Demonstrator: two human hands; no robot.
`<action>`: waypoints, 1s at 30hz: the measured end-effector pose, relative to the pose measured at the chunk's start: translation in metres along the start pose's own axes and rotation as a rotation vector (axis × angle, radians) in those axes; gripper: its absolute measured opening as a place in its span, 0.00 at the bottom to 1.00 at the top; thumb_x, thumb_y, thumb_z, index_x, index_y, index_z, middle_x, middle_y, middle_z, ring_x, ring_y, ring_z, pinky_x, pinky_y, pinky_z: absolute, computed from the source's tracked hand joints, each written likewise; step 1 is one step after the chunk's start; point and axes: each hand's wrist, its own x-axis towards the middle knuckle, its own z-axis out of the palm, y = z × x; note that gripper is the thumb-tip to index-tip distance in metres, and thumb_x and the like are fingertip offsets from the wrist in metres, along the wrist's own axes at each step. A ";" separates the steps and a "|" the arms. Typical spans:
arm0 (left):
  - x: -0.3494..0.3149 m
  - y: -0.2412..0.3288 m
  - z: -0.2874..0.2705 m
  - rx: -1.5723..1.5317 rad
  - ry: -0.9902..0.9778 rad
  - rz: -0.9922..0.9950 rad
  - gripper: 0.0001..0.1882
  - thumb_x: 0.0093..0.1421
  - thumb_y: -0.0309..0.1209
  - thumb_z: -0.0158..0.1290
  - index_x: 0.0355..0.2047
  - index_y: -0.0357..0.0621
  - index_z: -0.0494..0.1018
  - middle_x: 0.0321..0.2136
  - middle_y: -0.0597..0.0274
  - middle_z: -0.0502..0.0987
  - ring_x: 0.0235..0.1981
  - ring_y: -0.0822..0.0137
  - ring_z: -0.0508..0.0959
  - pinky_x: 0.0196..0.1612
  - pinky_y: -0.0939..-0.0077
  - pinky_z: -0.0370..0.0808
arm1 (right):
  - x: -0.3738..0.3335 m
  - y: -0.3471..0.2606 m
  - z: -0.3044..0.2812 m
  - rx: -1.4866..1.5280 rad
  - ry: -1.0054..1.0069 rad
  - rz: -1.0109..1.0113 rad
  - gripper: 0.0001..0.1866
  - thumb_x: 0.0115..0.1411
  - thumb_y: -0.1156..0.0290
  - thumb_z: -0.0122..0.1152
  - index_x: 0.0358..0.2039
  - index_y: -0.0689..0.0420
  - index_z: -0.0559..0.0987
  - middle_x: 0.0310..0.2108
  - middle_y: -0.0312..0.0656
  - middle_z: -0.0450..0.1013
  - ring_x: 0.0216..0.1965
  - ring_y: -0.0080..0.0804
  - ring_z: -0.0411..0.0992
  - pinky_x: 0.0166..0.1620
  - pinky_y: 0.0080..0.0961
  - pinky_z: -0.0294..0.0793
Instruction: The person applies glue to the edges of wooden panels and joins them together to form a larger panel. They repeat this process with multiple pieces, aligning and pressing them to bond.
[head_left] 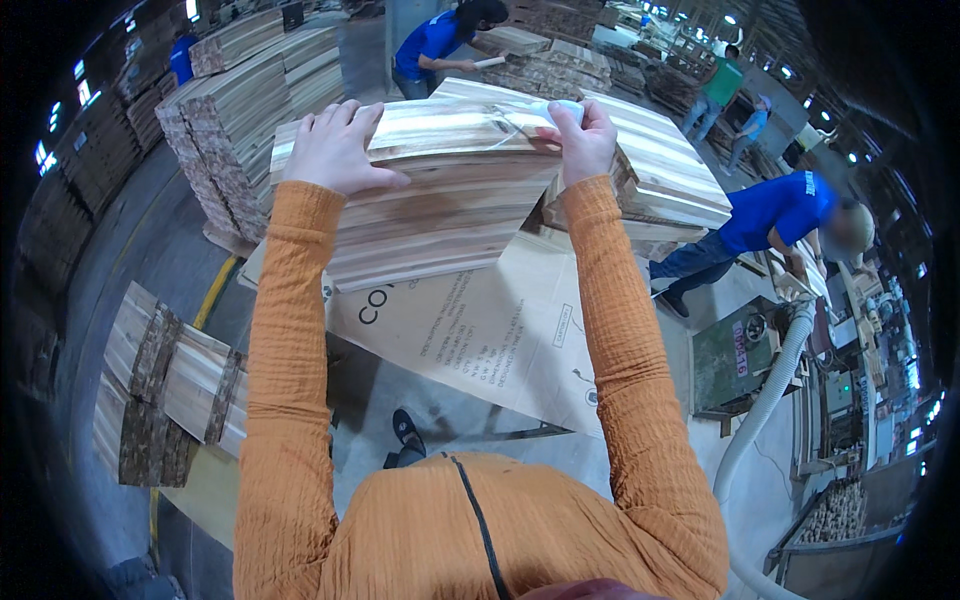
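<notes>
A striped wooden board (440, 132) lies across the top of a panel stack (430, 215) in front of me. My left hand (335, 148) grips the board's left end, fingers spread over its far side and thumb along the near side. At the right end, my right hand (587, 138) is closed around a small pale white-blue object (563, 109). A bit of red shows by its fingers; the object's exact kind is unclear. Below the panels hangs a printed brown cardboard sheet (470, 330).
More panels (660, 165) are stacked just right of the board. Tall wood stacks (250, 120) stand at the far left, with bark-edged pieces (170, 385) nearer. A co-worker in blue (775, 215) bends at the right, beside a green machine (735, 355) and white hose (765, 400).
</notes>
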 end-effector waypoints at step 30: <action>0.003 0.004 -0.007 0.026 -0.091 -0.028 0.55 0.34 0.64 0.59 0.61 0.52 0.58 0.59 0.51 0.61 0.59 0.51 0.61 0.61 0.50 0.52 | 0.004 0.007 -0.001 -0.131 -0.038 -0.018 0.10 0.52 0.73 0.63 0.22 0.60 0.71 0.23 0.36 0.71 0.20 0.17 0.70 0.23 0.15 0.75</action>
